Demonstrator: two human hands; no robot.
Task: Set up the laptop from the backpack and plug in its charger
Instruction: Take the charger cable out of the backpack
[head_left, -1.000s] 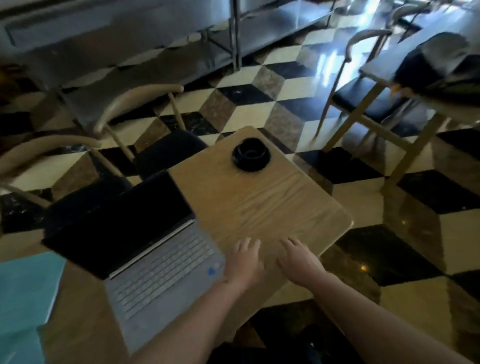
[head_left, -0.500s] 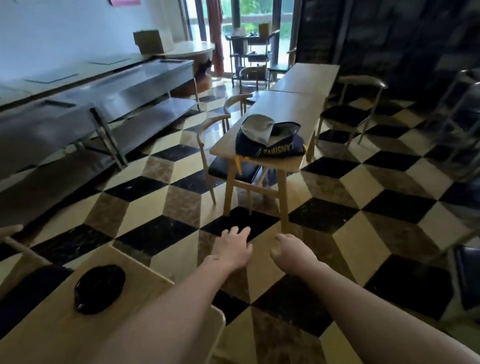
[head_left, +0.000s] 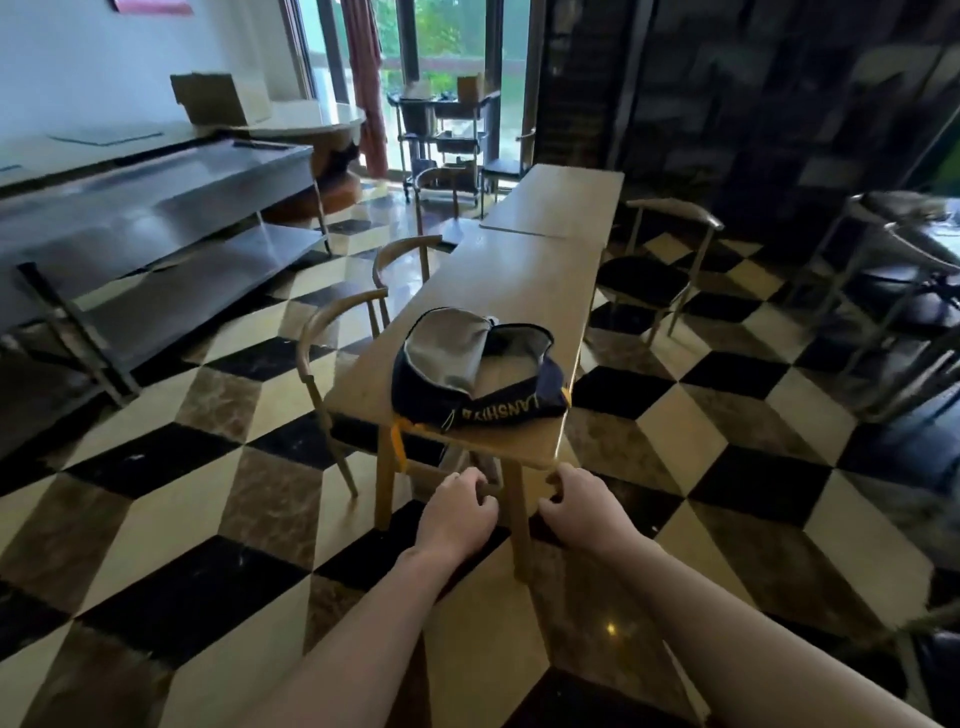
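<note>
A dark navy backpack (head_left: 478, 387) with a grey lining and yellow lettering lies unzipped at the near end of a long wooden table (head_left: 514, 275). Both of my arms stretch forward toward it, short of the table's near edge. My left hand (head_left: 457, 512) and my right hand (head_left: 584, 512) hang in the air with loosely curled fingers and hold nothing. The laptop and its table are out of view, and no charger shows.
Wooden chairs with dark seats stand left (head_left: 345, 332) and right (head_left: 660, 260) of the long table. A steel counter (head_left: 156, 208) runs along the left wall. More chairs (head_left: 898, 270) crowd the far right. The floor is checkered tile.
My view has swung away from the laptop table to the table with the backpack, which is now closer. Both hands left the laptop table's top and reach forward.
</note>
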